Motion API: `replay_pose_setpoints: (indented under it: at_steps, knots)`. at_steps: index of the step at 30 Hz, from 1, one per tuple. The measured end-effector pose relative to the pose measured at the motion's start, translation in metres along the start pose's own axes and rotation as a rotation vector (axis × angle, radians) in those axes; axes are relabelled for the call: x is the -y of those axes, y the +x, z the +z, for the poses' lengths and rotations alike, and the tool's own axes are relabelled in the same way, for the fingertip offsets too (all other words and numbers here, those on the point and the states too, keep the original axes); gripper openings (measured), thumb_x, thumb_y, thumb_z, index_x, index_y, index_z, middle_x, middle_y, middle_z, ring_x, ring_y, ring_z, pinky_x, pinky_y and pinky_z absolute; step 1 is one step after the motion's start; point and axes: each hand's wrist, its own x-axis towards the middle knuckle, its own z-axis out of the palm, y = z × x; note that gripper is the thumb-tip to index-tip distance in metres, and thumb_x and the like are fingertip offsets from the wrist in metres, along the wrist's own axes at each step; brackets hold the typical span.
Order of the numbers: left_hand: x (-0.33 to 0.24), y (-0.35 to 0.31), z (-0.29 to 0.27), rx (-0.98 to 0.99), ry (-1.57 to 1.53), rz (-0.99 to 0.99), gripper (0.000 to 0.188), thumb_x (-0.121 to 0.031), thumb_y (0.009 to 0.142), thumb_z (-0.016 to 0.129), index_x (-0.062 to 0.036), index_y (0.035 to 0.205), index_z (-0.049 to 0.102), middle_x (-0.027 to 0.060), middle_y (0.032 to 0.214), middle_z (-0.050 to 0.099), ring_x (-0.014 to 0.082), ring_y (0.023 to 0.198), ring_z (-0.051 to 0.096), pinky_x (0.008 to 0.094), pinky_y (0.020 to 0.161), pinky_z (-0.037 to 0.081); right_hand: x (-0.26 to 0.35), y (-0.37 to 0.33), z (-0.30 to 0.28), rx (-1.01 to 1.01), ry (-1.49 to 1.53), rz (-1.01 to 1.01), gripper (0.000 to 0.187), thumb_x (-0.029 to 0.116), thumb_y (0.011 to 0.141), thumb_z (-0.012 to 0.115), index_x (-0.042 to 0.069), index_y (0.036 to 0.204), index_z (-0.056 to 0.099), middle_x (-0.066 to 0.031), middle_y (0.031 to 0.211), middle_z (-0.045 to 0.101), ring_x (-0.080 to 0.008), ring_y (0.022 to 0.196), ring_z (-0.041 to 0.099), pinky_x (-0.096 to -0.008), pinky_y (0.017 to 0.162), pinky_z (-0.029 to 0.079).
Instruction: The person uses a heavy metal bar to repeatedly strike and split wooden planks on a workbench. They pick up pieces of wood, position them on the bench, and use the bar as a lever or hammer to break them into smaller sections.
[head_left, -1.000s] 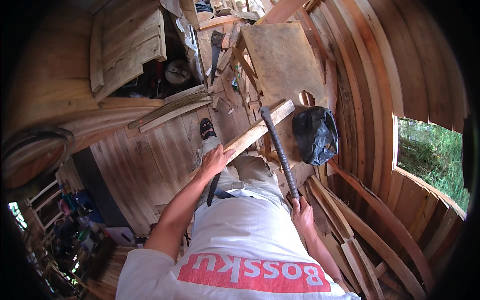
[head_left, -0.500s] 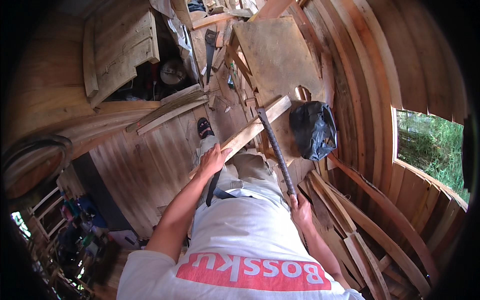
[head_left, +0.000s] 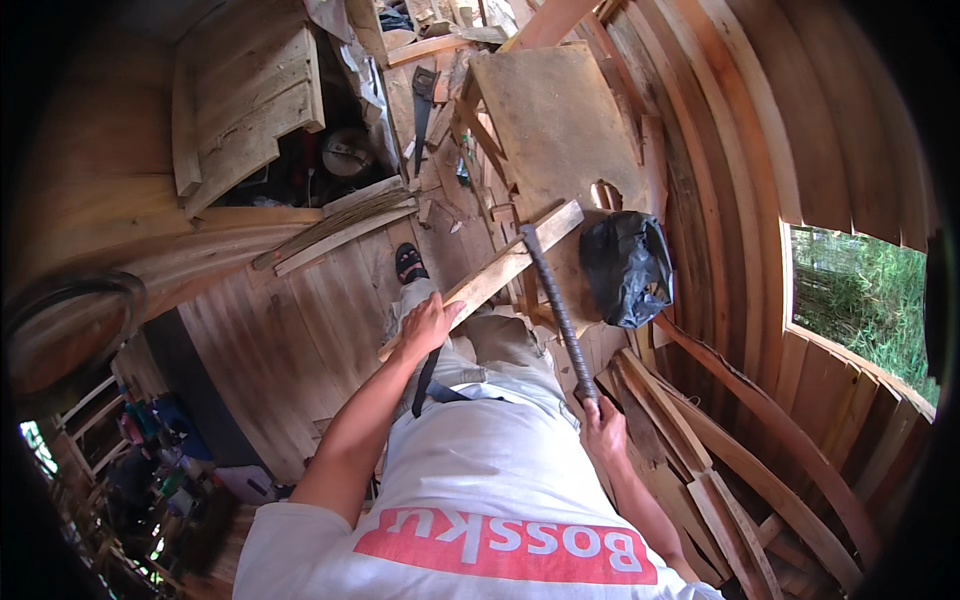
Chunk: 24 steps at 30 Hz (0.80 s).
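Observation:
My left hand (head_left: 428, 322) is closed round a pale length of sawn timber (head_left: 497, 272), which slants up to the right across my lap. The far end of that timber rests at a worn wooden bench (head_left: 560, 120). In my right hand (head_left: 603, 428) is the lower end of a long dark rod (head_left: 561, 315) with a ribbed or wrapped surface. Its greyish upper end lies over the timber; whether the two touch, I cannot tell. Beside the rod, a black plastic bag (head_left: 627, 268) hangs against the bench.
A handsaw (head_left: 421, 112) lies among wood scraps ahead. Several loose boards (head_left: 735, 520) are stacked at my right, below a curved plank wall (head_left: 720, 150) with a window opening (head_left: 860, 300). At left stands a wooden cabinet (head_left: 250, 100) with a dark opening. My sandalled foot (head_left: 409, 263) is on the plank floor.
The rod's upper end has dropped slightly and shifted a little right, with my right hand slightly lower. My left hand keeps its hold on the timber, which has barely moved.

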Motion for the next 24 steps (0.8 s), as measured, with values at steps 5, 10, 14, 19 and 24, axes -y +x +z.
replay_pose_setpoints:
  at_steps: [5, 10, 14, 19, 24]
  knots:
    - [-0.002, -0.002, -0.002, 0.029, -0.046, -0.078, 0.061, -0.057, 0.093, 0.045, 0.0026, 0.102, 0.053, 0.0294, 0.096, 0.065, 0.0468, 0.092, 0.063, 0.0546, 0.078, 0.049, 0.042, -0.009, -0.036, 0.047, 0.118, -0.079, 0.037, 0.033, 0.094, 0.054, -0.003, 0.084, 0.054, -0.0229, 0.060, 0.050, -0.0302, 0.054, 0.049, -0.0435, 0.055, 0.041]
    - [-0.007, -0.006, -0.004, -0.013, -0.006, -0.024, 0.061, -0.057, 0.093, 0.045, 0.0034, 0.101, 0.052, 0.0289, 0.093, 0.065, 0.0466, 0.090, 0.063, 0.0541, 0.078, 0.049, 0.048, 0.004, -0.015, 0.091, -0.050, 0.044, 0.042, 0.040, 0.094, 0.052, -0.001, 0.088, 0.055, -0.0268, 0.067, 0.056, -0.0437, 0.065, 0.058, -0.0493, 0.062, 0.043]
    - [-0.006, -0.007, 0.004, -0.022, 0.015, -0.007, 0.059, -0.054, 0.093, 0.047, 0.0038, 0.098, 0.052, 0.0283, 0.092, 0.065, 0.0464, 0.088, 0.063, 0.0540, 0.077, 0.049, 0.028, 0.001, -0.012, 0.208, -0.106, 0.104, 0.049, 0.048, 0.093, 0.049, 0.000, 0.095, 0.060, -0.0279, 0.089, 0.063, -0.0444, 0.092, 0.062, -0.0499, 0.080, 0.046]
    - [-0.012, -0.012, 0.000, -0.037, -0.016, -0.033, 0.057, -0.054, 0.093, 0.048, 0.0034, 0.097, 0.053, 0.0279, 0.093, 0.064, 0.0451, 0.088, 0.063, 0.0531, 0.076, 0.049, 0.045, -0.012, -0.036, 0.104, 0.076, -0.043, 0.042, 0.039, 0.095, 0.050, -0.001, 0.085, 0.050, -0.0200, 0.067, 0.048, -0.0300, 0.066, 0.047, -0.0439, 0.061, 0.040]
    - [-0.015, -0.013, 0.000, -0.019, -0.016, -0.049, 0.058, -0.054, 0.093, 0.048, 0.0033, 0.098, 0.053, 0.0280, 0.095, 0.064, 0.0450, 0.090, 0.062, 0.0528, 0.077, 0.049, 0.034, 0.000, -0.022, 0.123, -0.006, 0.016, 0.048, 0.046, 0.094, 0.048, -0.002, 0.089, 0.054, -0.0269, 0.074, 0.058, -0.0449, 0.074, 0.059, -0.0504, 0.068, 0.043]
